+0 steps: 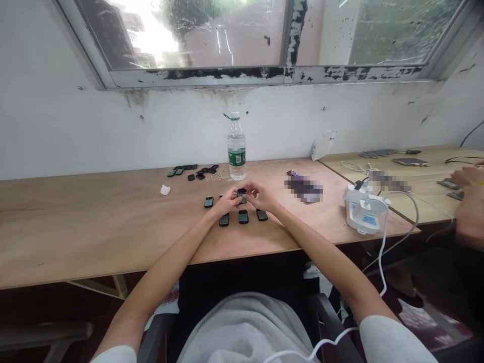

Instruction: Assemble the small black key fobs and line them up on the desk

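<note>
Above the wooden table, my left hand (228,200) is closed around a small black device with a grey face (241,197), its thumb lying across the front. From the other side my right hand (261,196) grips the upper right edge of the same device, fingers bent. Similar black devices lie around my hands: one (208,202) to the left, and a row in front made up of a left one (224,220), a middle one (243,217) and a right one (261,215). Another is partly hidden behind my left hand.
A water bottle (237,156) stands behind my hands. Several black parts (202,173) and small pale bits lie back left, near a white scrap (165,190). To the right are a blurred dark packet (304,188), a white power strip (361,212) with cables, and another person's hand (469,176).
</note>
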